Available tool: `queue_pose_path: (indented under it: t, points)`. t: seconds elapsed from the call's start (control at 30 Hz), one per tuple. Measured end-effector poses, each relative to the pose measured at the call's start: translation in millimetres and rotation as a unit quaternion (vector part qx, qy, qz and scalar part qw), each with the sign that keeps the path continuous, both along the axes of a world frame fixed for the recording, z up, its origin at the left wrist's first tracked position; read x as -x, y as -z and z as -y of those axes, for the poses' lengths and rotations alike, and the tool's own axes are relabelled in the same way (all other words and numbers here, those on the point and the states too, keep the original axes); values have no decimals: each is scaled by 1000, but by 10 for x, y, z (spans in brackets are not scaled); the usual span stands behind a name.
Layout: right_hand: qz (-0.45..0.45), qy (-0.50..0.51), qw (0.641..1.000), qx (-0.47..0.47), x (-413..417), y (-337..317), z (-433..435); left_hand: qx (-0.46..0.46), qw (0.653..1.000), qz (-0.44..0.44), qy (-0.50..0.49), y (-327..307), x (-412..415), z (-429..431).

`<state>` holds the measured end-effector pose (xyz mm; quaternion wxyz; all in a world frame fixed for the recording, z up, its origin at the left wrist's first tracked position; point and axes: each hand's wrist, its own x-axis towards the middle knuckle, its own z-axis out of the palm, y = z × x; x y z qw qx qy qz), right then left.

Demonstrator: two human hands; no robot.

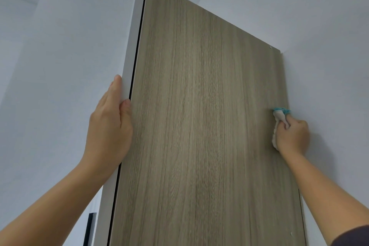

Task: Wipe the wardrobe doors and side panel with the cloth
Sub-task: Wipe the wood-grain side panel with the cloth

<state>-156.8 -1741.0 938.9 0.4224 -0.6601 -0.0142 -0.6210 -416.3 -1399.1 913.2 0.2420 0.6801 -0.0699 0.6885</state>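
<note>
Bunching the cloth (278,116) in a closed grip, the right hand (292,139) presses it to the panel (199,106) at its rear edge, just beside the wall (329,66). The left hand (108,124) grips the white door (131,56) edge. The risk, as I judge it, is that so small a wad skips strips or smears the wall. The panel stands upright with its long axis vertical, facing the person.

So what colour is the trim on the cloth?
Teal-blue trim along the top edge of a white cloth, seen in the head view.
</note>
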Motion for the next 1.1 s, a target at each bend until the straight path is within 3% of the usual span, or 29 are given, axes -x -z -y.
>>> queue_pose_path:
  t: [0.33,0.53,1.1]
  points:
    - [99,-65,993,24,585,159,-640,20,999,-10,43,8,40,13]
    - [159,-98,978,96,986,236,-1140,16,997,-14,78,52,41,-47]
    - [301,-203,883,299,2268,688,-2540,43,987,-27,155,852,97,-12]
